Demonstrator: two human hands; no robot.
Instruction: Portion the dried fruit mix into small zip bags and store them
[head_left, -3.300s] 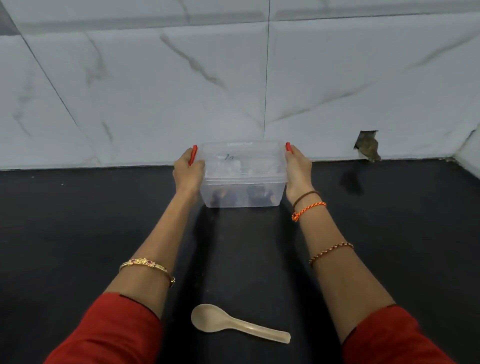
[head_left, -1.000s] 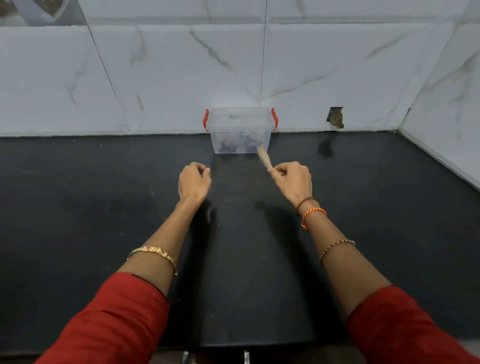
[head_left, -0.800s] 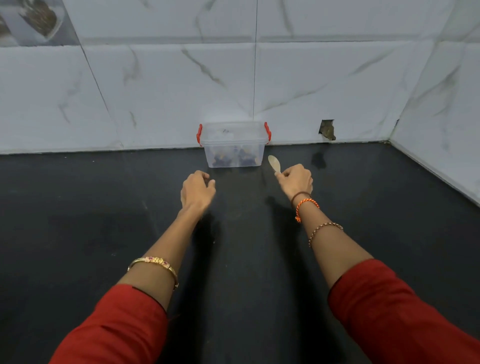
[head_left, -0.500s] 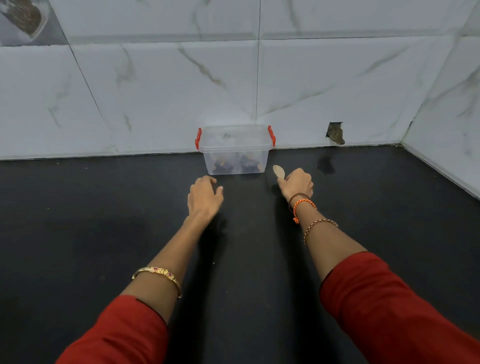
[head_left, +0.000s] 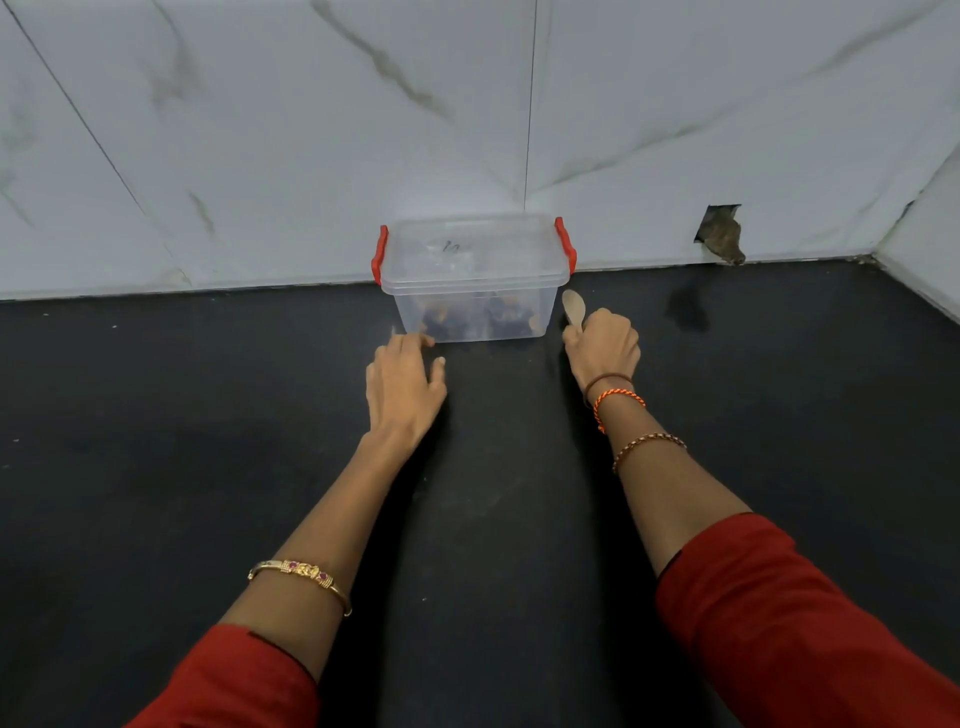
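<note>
A clear plastic box (head_left: 474, 280) with a lid and red side clips stands against the back wall; dark dried fruit shows through its lower part. My right hand (head_left: 602, 348) is closed around a beige plastic spoon (head_left: 574, 307), whose bowl points up just right of the box's front corner. My left hand (head_left: 404, 387) lies over the counter with fingers spread, its fingertips near the box's front left corner. Whether they touch the box is not clear. The zip bags inside are too blurred to make out.
A black countertop (head_left: 208, 467) runs to a white marble-tiled wall. A rough hole (head_left: 719, 234) breaks the wall low at the right. A side wall meets the counter at the far right.
Both hands have moved forward to the box. My left hand has gone from a loose fist to spread fingers. The spoon stays in my right hand, now beside the box's right corner.
</note>
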